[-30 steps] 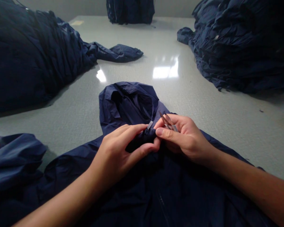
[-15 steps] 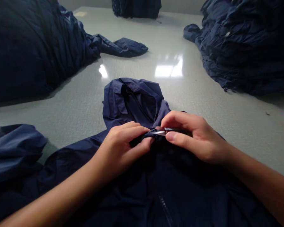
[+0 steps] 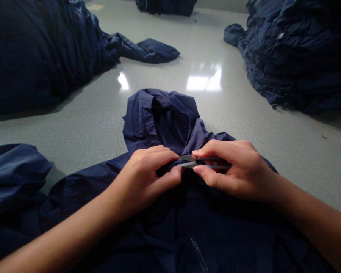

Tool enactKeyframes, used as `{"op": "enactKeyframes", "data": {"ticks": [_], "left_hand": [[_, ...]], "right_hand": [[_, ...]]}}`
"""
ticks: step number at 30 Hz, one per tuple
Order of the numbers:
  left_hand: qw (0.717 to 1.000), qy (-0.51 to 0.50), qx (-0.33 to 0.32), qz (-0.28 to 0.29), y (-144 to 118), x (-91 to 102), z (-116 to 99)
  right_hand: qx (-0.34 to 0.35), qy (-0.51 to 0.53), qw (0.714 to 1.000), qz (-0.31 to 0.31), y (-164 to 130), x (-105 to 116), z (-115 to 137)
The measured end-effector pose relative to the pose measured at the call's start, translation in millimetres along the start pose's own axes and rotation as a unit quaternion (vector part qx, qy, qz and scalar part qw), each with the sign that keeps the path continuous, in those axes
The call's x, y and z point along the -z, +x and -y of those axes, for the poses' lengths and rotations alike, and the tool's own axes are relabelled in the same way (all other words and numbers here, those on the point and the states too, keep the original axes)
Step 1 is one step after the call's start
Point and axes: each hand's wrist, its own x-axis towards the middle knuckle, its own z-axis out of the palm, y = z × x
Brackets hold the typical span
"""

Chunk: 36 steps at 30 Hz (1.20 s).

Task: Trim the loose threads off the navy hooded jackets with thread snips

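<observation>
A dark navy hooded jacket [image 3: 165, 227] lies spread in front of me, its hood [image 3: 139, 117] pointing away. My left hand [image 3: 150, 167] pinches the fabric just below the hood opening, between thumb and fingers. In my right hand [image 3: 233, 165] is a pair of thread snips [image 3: 218, 165], thumb on one arm and fingers on the other. The two blades are spread apart, their tips pointing left at the pinched fabric beside my left fingertips. The fabric between the blades is partly hidden by my fingers.
A large heap of navy garments [image 3: 39, 57] stands at the left, one sleeve [image 3: 156, 51] stretched over the pale table [image 3: 230, 110]. Another stacked pile [image 3: 298, 57] rises at the right, and a third bundle [image 3: 166, 5] sits at the far edge. Bunched navy cloth [image 3: 14, 174] lies near left.
The snips' blades, nearly closed before, are now spread apart as my right thumb and fingers have parted. My left hand keeps its pinch in about the same place. The view has shifted slightly.
</observation>
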Motion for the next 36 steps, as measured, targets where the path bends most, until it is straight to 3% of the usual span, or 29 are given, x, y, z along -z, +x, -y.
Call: {"op": "enactKeyframes", "data": {"ticks": [12,17,20,23,26,28,31,34,36], "left_hand": [[1.000,-0.001,-0.003,-0.003,-1.2,-1.8,0.6],[1.000,-0.001,-0.004,0.003,-0.6,-0.9,0.0],[1.000,-0.003,-0.002,-0.001,-1.4,-1.0,0.6],[0.999,0.000,0.012,-0.036,-3.7,-3.2,2.2],[0.993,0.039,0.013,-0.114,-5.7,-6.0,3.2],[0.986,0.071,-0.032,-0.149,-6.8,-7.0,1.4],[0.972,0.129,-0.153,-0.122,-10.5,-7.4,-6.1],[0.935,0.222,-0.261,-0.086,-16.6,-6.9,-14.2],[0.919,0.254,-0.290,-0.077,-20.4,-6.0,-16.7]], "right_hand": [[0.029,-0.009,0.999,-0.019,0.8,-0.3,3.4],[-0.005,0.016,1.000,-0.018,1.9,0.7,5.9],[-0.065,0.068,0.995,-0.038,1.6,0.4,11.0],[-0.187,0.237,0.951,-0.063,0.0,-5.4,18.0],[-0.283,0.415,0.864,-0.013,-1.5,-17.2,22.8],[-0.310,0.462,0.831,0.019,-1.6,-25.2,22.9],[-0.322,0.509,0.799,0.000,-0.6,-32.3,20.2],[-0.316,0.508,0.796,-0.094,1.2,-32.5,18.8],[-0.315,0.487,0.798,-0.163,3.1,-30.4,19.8]]}}
